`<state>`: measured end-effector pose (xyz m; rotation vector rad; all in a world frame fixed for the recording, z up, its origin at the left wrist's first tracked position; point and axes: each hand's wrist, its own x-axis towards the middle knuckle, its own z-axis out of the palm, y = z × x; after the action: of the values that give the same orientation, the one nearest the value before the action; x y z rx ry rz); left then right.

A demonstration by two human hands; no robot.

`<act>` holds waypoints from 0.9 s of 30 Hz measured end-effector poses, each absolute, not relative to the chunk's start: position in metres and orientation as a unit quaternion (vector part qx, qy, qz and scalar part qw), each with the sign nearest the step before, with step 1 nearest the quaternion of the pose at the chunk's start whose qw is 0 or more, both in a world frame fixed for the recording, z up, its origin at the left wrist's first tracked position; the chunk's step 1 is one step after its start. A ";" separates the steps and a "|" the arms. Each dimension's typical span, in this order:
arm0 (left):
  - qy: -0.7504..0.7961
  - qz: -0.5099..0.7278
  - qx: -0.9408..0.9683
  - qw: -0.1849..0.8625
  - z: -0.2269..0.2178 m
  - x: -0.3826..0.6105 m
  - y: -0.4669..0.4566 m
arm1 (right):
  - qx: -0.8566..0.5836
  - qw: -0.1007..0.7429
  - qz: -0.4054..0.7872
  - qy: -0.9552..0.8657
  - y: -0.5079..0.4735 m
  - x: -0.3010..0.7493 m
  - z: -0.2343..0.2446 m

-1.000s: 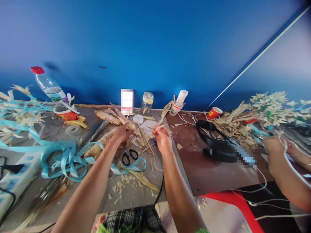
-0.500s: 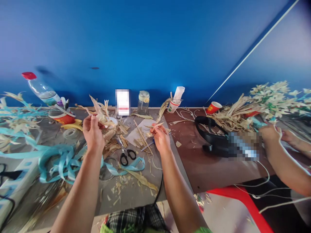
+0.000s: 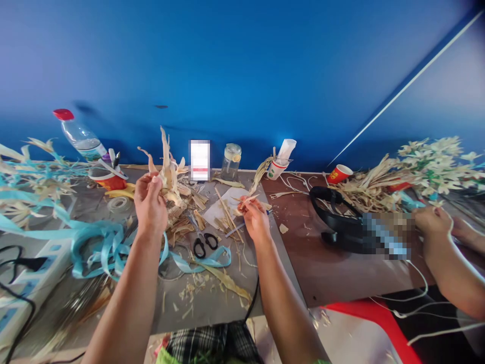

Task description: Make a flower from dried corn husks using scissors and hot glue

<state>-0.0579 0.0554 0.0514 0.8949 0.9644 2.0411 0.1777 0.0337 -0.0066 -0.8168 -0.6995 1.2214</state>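
Observation:
My left hand (image 3: 150, 203) is closed round a bunch of dry corn husks (image 3: 167, 171), lifted above the grey table (image 3: 212, 303) with the leaves pointing up. My right hand (image 3: 256, 219) pinches a small pale husk strip (image 3: 246, 200) just over a white sheet with more husk pieces (image 3: 224, 215). Black-handled scissors (image 3: 203, 244) lie on the table between my two hands, beside a light blue ribbon (image 3: 102, 245).
A water bottle (image 3: 78, 134), a red cup of pens (image 3: 106, 178), tape roll (image 3: 117, 204), glass jar (image 3: 230, 161) and paper cups (image 3: 276, 168) line the back. Another person's hands (image 3: 435, 225) work at right beside a black headset (image 3: 335, 222) and husk flowers (image 3: 428, 164).
My left hand went from resting on the husk pile to lifting a bunch of husks up and to the left. My right hand stayed in place with its strip.

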 end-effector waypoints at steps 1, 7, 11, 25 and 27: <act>0.362 0.780 0.354 0.369 0.055 -0.056 0.053 | -0.364 0.686 0.547 -0.313 0.033 0.177 -0.006; 0.329 0.724 0.378 0.474 0.076 -0.038 0.050 | -0.354 0.691 0.558 -0.291 0.033 0.176 -0.004; 0.313 0.700 0.379 0.519 0.072 -0.022 0.061 | -0.353 0.693 0.562 -0.282 0.033 0.177 -0.003; 0.357 0.684 0.354 0.529 0.037 -0.037 0.049 | -0.344 0.670 0.582 -0.306 0.030 0.173 0.001; 0.355 0.694 0.345 0.524 0.040 -0.043 0.049 | -0.350 0.671 0.579 -0.303 0.030 0.173 0.002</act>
<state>-0.0433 0.0495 0.0401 0.8248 0.8495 1.6606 0.1731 0.0297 0.0019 -0.7887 -0.6832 1.3034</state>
